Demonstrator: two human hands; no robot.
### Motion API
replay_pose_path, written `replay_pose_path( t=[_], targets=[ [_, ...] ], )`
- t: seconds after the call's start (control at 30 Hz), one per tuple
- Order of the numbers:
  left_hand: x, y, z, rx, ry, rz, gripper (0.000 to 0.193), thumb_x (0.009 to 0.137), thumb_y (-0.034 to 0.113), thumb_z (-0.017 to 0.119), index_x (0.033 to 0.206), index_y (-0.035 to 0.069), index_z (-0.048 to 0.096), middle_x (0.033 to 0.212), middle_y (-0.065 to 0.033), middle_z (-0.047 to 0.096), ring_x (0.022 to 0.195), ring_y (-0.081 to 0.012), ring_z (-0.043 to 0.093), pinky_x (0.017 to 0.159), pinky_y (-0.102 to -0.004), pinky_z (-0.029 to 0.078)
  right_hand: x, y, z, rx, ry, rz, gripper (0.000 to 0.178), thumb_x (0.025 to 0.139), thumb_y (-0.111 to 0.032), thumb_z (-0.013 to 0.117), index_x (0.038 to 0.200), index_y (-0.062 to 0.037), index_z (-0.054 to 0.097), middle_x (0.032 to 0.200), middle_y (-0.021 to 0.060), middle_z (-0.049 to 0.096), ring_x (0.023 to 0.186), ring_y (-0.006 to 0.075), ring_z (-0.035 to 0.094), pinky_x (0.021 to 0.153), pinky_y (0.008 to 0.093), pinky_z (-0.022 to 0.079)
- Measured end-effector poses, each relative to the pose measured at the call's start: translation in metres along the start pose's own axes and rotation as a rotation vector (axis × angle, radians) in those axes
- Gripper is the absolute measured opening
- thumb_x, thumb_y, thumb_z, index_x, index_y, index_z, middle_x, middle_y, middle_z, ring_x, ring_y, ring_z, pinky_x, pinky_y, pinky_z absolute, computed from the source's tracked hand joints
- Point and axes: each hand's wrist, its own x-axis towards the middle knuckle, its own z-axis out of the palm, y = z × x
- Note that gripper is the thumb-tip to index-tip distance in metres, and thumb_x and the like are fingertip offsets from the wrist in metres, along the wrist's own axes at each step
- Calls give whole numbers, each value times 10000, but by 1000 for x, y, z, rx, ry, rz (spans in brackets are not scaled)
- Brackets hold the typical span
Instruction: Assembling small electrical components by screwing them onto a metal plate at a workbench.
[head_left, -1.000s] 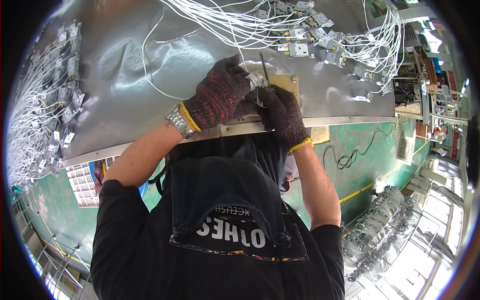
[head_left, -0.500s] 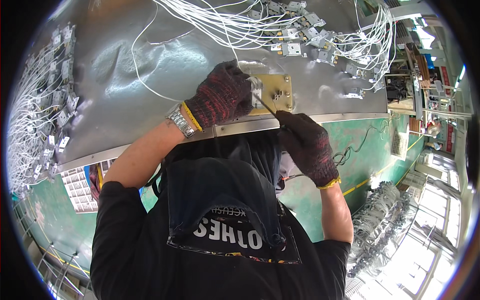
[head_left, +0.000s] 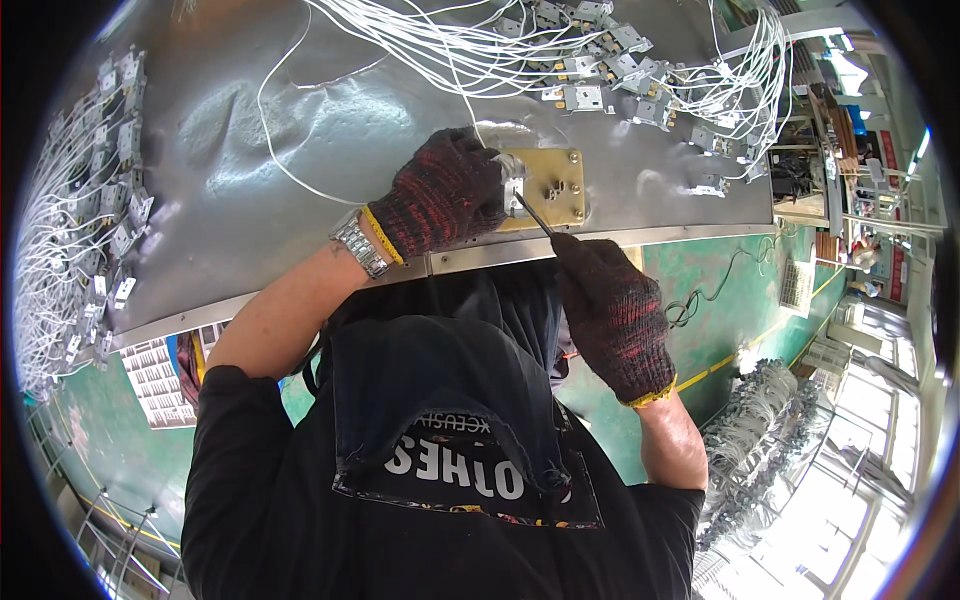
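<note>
Both hands wear dark red-and-black knit gloves with yellow cuffs. My left hand is closed on a small metal connector with white wires, at the left side of a brass-coloured plate. In my right hand is a thin dark screwdriver, gripped by its handle. Its shaft slants up and left, and the tip meets the connector. Pins and round studs stand on the plate's bare right part. A white wire runs from beside my left wrist up the table. My left fingertips are partly hidden.
The metal tabletop ends in a raised front edge. White wires with several metal connectors lie at the back. Another wired heap lies along the left. Below right, a grey bundle stands on the green floor.
My right hand has moved slightly down, and the screwdriver's shaft shows more, its tip now on the connector. The left hand has hardly moved.
</note>
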Motion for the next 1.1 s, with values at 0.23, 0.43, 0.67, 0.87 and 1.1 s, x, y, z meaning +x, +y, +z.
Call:
replay_pose_path(
  t=[0.23,0.43,0.67,0.87,1.1],
  targets=[
    [1,0,6,-34,80,-2,296,811,276,703,1066,129,730,942,-86,735,918,-285,708,872,-442,535,7,-3,2,6,2,18,330,929,-60,676,1258,-71,692,1046,176,709,926,369,715,777,429,572],
    [7,1,2,-14,-49,-58,311,804,269,710,1082,132,731,921,-82,738,907,-286,710,849,-430,539,9,5,12,58,84,-30,311,918,-19,648,1222,-56,703,1038,187,709,947,381,708,799,431,569],
    [2,0,6,-9,-107,-63,471,739,281,801,1169,123,690,1110,-75,724,1106,-315,673,971,-437,541,13,14,2,167,32,-48,308,912,-18,651,1215,-37,702,986,201,702,897,383,699,783,419,559],
    [3,2,4,-7,-151,-86,491,720,265,821,1175,143,684,1122,-79,722,1100,-311,676,963,-436,546,13,16,0,178,-2,-51,306,911,-34,657,1214,-31,700,965,195,697,864,373,694,762,415,550],
    [4,0,6,2,-24,-26,354,818,293,708,1140,148,717,1006,-55,735,966,-263,697,882,-430,536,17,17,-4,195,-40,-25,325,908,-41,659,1231,-38,696,965,188,692,853,360,696,755,413,550]
  ],
)
